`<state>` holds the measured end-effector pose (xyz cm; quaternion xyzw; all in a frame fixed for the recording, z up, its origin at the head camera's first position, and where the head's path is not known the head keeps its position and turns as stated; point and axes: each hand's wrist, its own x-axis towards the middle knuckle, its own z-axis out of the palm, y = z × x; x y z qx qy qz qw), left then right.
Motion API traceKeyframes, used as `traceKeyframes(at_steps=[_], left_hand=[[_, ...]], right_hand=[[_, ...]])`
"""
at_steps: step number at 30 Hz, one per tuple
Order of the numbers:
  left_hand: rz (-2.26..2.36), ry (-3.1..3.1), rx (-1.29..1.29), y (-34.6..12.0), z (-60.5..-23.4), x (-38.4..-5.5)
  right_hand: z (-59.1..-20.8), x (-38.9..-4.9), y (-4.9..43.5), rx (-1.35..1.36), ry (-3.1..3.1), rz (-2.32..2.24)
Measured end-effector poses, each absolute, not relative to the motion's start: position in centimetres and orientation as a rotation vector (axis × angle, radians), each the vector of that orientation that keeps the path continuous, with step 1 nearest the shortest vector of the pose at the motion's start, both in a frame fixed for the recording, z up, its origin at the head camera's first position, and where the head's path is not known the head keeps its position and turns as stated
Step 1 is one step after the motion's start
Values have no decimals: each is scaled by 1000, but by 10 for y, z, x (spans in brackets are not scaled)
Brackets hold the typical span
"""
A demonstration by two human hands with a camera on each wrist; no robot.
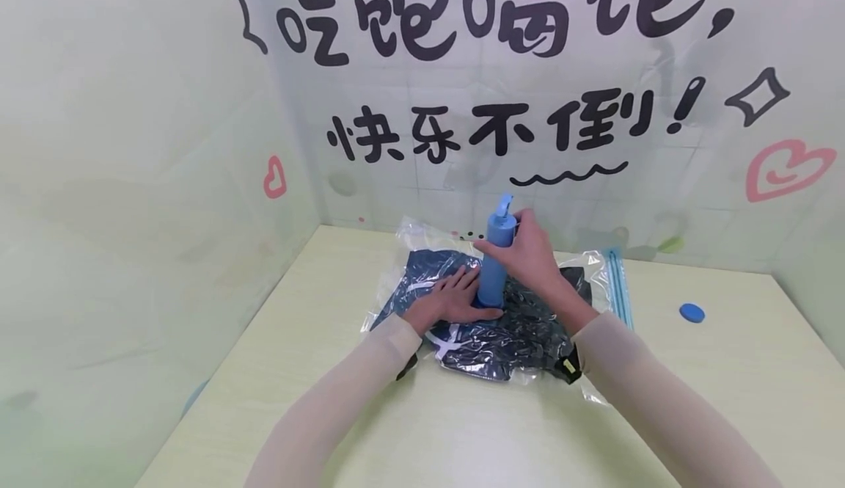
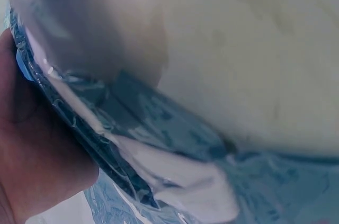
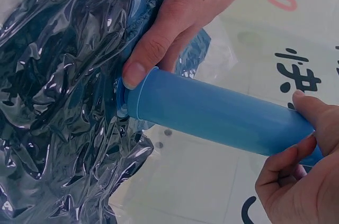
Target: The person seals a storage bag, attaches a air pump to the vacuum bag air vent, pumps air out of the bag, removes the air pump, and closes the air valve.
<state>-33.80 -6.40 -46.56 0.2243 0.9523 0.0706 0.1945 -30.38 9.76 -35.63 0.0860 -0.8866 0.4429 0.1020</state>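
A blue hand pump stands upright on a clear vacuum storage bag with dark, crinkled clothing inside. High on the pump's body, my right hand grips it with thumb and fingers from either side. My left hand lies on the bag beside the pump's foot, fingers stretched out. In the right wrist view the left thumb presses at the pump's flanged base, against the bag. The left wrist view has the left hand at its edge, along the shiny bag film.
A round blue cap lies on the pale table to the right of the bag. The bag's blue zip edge faces right. Behind the table stands a wall with large black lettering and pink hearts.
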Motion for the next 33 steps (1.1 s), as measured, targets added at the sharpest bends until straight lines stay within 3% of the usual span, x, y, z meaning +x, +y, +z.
traceKeyframes(at_steps=[19, 33], left_hand=[[184, 2665, 612, -63, -467, -340], [181, 2655, 629, -64, -465, -341]], right_hand=[[-344, -304, 108, 443, -2683, 1344], [-357, -305, 103, 313, -2644, 1385]])
